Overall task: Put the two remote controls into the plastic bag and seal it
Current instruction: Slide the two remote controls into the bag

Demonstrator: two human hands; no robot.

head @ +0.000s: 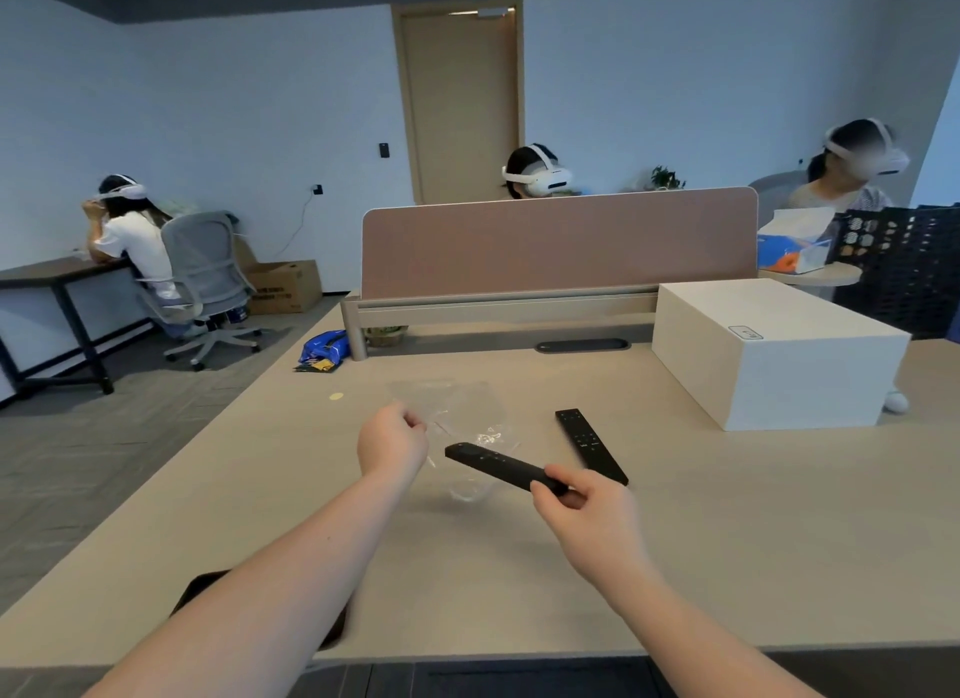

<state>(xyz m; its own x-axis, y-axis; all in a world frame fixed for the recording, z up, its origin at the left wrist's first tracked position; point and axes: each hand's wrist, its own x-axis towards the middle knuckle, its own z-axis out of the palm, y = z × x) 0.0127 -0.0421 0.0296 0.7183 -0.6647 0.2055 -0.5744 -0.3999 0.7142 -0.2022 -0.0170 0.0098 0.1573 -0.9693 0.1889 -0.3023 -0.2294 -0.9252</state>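
Observation:
A clear plastic bag (457,411) lies on the beige table (727,515), its near edge lifted. My left hand (390,443) pinches that edge at the bag's left side. My right hand (582,508) grips the near end of a black remote control (498,466), held just above the table with its far end pointing at the bag's mouth. A second black remote control (589,445) rests flat on the table to the right of the bag, just beyond my right hand.
A white box (769,354) stands at the right, behind the second remote. A brown desk divider (561,245) runs across the back. A blue snack packet (322,349) lies at the far left edge. A dark object (208,588) sits under my left forearm. Three people with headsets sit beyond.

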